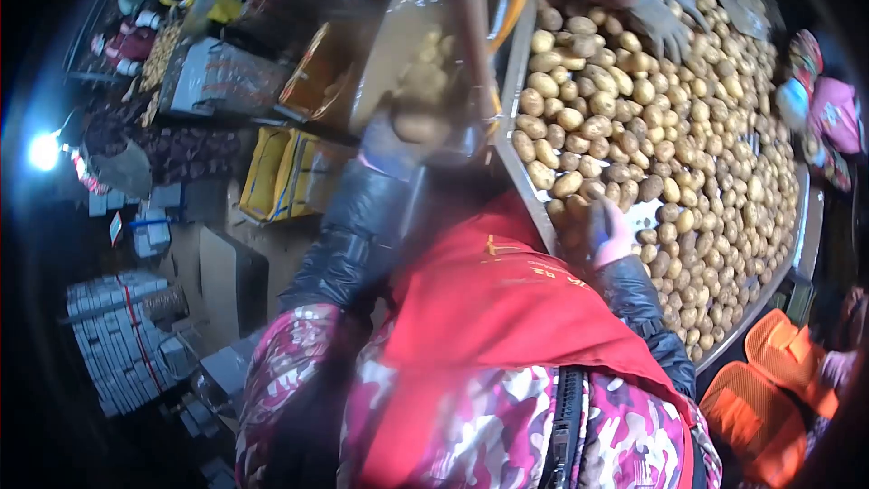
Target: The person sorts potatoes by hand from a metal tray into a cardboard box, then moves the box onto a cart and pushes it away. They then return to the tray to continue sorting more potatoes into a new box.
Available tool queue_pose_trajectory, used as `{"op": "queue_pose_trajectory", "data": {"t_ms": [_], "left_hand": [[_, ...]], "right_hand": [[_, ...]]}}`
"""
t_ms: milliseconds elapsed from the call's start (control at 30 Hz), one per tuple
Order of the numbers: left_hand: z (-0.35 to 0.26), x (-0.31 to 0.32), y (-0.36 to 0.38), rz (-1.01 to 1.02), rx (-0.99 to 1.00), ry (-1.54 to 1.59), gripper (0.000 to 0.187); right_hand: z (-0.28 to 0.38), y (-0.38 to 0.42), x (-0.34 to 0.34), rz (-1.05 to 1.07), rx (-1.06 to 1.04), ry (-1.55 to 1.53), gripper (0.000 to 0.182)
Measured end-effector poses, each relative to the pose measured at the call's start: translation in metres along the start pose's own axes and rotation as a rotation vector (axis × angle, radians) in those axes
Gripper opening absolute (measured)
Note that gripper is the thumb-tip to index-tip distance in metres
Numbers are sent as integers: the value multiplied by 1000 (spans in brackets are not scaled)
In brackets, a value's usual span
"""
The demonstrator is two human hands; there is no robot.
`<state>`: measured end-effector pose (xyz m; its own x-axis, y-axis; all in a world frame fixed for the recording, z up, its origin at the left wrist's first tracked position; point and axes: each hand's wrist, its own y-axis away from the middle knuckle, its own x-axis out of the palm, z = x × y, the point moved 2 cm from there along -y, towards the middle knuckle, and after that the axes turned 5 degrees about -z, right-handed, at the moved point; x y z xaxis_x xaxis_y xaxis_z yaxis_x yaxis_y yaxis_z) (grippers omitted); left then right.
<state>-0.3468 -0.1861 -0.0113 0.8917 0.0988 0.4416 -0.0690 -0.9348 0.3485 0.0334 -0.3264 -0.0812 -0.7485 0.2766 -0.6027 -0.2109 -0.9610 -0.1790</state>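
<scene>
Many potatoes (670, 145) cover a metal-edged sorting table to my right. My right hand (612, 234), in a grey-and-pink glove, is down among them at the near edge, its fingers curled against a potato (577, 208). Over on the left, my gloved left hand (387, 147) is blurred by motion and closed around a brown potato (422, 127). It is at the near end of a plastic-lined box (373, 63) that has lighter potatoes (425, 68) inside.
Another person's gloved hands (661, 23) reach over the far potatoes. An orange strap and post (466, 27) stand between box and table. Left are an orange-brown crate (312, 72), a yellow crate (267, 172) and stacked flat cartons (113, 340). An orange chair (760, 407) is lower right.
</scene>
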Motion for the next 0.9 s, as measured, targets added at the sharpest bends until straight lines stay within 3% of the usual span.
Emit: {"op": "queue_pose_trajectory", "data": {"t_ms": [67, 133, 233, 267, 333, 400, 433, 500, 533, 600, 667, 700, 733, 800, 900], "left_hand": [[14, -29, -37, 103, -189, 319, 59], [22, -30, -43, 14, -360, 363, 54], [40, -28, -27, 267, -328, 210, 44], [43, -24, -18, 298, -311, 51, 41], [35, 3, 8, 283, -272, -398, 32], [44, 11, 16, 247, -439, -475, 32], [63, 2, 10, 261, -621, -259, 38], [72, 16, 13, 361, -696, -114, 43], [75, 39, 19, 452, -595, -190, 42], [87, 64, 15, 535, -543, -215, 39], [84, 104, 14, 708, -329, -349, 32], [96, 109, 13, 494, -620, -128, 34], [99, 113, 12, 467, -644, -153, 36], [104, 118, 12, 402, -689, -194, 39], [109, 121, 6, 484, -669, -205, 44]], "right_hand": [[25, -10, -10, 147, -110, 117, 39], [54, -19, -21, 158, -345, 332, 45], [27, -33, -35, 183, -419, 468, 53], [20, -41, -48, 197, -388, 505, 55], [12, -55, -65, 178, -568, 648, 47], [11, -67, -61, 57, -476, 599, 39], [16, -79, -59, -99, -400, 486, 33], [30, -120, -54, -151, -291, 425, 29], [34, -147, -45, -222, -372, 367, 30], [43, -194, -22, -91, -288, 414, 33], [69, -238, -7, 305, -91, 519, 43], [69, -249, 7, 298, 36, 574, 47], [85, -251, 2, 356, 48, 684, 51], [63, -256, 19, 279, 75, 581, 46], [70, -244, 2, 429, 30, 540, 44]]}}
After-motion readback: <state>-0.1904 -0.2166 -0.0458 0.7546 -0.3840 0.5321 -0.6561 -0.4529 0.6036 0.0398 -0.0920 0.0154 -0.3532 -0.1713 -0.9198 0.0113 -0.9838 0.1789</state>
